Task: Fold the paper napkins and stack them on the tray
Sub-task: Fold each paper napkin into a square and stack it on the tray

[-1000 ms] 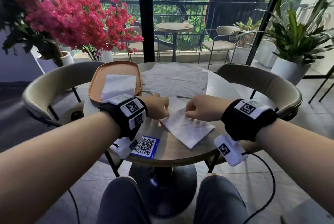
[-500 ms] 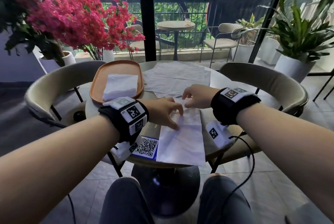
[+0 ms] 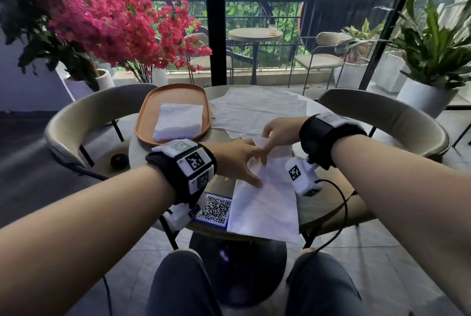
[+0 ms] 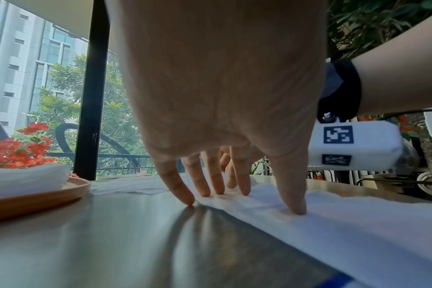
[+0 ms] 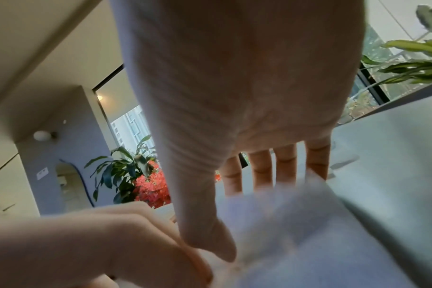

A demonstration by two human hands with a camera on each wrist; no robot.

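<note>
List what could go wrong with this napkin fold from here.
1. The napkin overhangs the table's near edge; it may slide off once the left hand's straight fingers lift.
2. The right hand works its far end beside the loose unfolded napkins, and could drag one along.

napkin being folded (image 3: 265, 196): I'm seeing a long white strip lying flat on the table, its near end hanging over the table's near edge.
folded stack (image 3: 178, 122): white squares are sitting piled on the tray.
tray (image 3: 147, 117): an orange oval is resting at the table's left side.
unfolded napkins (image 3: 257, 109): creased white sheets are lying spread just right of the tray.
</note>
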